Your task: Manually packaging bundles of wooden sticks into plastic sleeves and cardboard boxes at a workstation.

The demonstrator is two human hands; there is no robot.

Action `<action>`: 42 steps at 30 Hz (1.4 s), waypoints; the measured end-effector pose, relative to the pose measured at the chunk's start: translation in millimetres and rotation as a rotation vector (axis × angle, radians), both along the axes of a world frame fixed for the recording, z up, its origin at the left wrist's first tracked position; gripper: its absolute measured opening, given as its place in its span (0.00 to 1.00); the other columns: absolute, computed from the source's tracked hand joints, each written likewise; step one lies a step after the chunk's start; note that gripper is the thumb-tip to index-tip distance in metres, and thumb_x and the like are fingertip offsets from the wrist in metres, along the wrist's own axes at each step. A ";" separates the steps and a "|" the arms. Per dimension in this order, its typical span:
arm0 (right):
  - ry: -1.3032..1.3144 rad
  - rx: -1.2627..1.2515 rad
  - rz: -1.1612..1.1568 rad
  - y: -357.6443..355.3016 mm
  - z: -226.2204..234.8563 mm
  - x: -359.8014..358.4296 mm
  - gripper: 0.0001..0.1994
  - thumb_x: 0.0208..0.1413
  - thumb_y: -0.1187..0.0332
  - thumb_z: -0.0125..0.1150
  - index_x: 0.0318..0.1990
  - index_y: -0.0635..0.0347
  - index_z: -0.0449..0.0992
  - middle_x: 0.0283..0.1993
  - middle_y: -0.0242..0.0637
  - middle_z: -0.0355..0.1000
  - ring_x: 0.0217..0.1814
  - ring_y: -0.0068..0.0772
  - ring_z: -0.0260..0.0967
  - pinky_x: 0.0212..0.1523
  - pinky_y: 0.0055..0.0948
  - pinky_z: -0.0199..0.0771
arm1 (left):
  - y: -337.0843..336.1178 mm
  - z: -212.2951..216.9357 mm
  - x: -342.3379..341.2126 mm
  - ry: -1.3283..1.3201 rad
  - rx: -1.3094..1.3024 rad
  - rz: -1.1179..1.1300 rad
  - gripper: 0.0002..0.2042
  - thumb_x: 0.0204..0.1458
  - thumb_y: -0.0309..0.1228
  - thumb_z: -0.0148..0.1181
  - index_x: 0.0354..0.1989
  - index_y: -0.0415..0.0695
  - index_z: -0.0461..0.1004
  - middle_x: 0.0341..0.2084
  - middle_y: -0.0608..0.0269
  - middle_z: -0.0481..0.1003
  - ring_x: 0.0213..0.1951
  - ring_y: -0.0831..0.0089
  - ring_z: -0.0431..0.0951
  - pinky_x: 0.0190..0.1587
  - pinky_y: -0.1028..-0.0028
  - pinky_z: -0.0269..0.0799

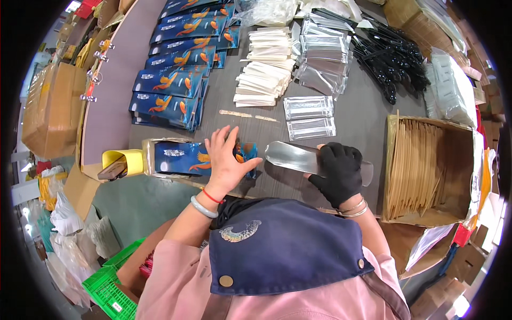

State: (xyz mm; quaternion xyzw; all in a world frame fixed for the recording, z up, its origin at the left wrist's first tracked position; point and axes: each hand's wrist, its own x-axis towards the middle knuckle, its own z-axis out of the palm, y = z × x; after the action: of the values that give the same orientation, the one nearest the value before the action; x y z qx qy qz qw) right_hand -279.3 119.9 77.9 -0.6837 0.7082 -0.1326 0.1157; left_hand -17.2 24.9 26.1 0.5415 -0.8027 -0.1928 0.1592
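Note:
My left hand [226, 160] is bare, its fingers and thumb spread over the right part of a blue pouch [184, 154] with an orange bird print. Whether it touches the pouch I cannot tell. That pouch lies in a shallow cardboard holder [150, 155] at the table's front edge. My right hand [340, 173], in a black fingerless glove, grips a long shiny silver trough-like piece [290, 156] with a rounded left end. A see-through end [367, 174] sticks out beyond the glove. Two clear flat packets [311, 128] lie just beyond it.
Overlapping blue pouches [165, 104] stretch along the far left. White paper-wrapped strips [261, 82], more clear packets [322, 74] and black plastic utensils [394, 61] lie across the back. A carton of upright thin wooden sticks [413, 165] stands right. A yellow container [130, 161] hangs at the left edge.

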 end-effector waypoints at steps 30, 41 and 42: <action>-0.014 -0.285 -0.847 118.3 -44.3 -164.7 0.19 0.54 0.65 0.67 0.52 0.63 0.74 0.52 0.42 0.73 0.55 0.41 0.69 0.58 0.37 0.67 | -100.9 -13.5 -19.2 -0.040 -0.334 -0.432 0.02 0.47 0.30 0.64 0.28 0.50 0.77 0.27 0.64 0.75 0.35 0.61 0.76 0.37 0.63 0.71; -0.008 -0.013 -0.948 186.5 -92.8 -236.4 0.13 0.56 0.64 0.60 0.42 0.64 0.75 0.41 0.48 0.75 0.44 0.44 0.74 0.47 0.37 0.73 | -104.6 22.5 -29.7 -0.008 -0.157 -0.456 0.01 0.49 0.28 0.62 0.29 0.46 0.77 0.26 0.60 0.77 0.31 0.58 0.78 0.35 0.62 0.72; -0.086 -0.034 -0.966 184.3 -93.7 -236.1 0.11 0.56 0.65 0.60 0.40 0.63 0.74 0.39 0.47 0.75 0.42 0.44 0.74 0.44 0.38 0.73 | -103.6 23.7 -32.4 -0.005 -0.082 -0.408 0.01 0.49 0.27 0.62 0.30 0.46 0.77 0.27 0.59 0.77 0.32 0.57 0.79 0.35 0.62 0.73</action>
State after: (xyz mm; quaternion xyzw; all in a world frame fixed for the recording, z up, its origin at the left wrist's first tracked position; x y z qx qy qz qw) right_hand -515.4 304.2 -15.7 -0.2725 0.9370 -0.2107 0.0588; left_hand -49.6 -78.7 49.9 0.3613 -0.9033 -0.1868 0.1366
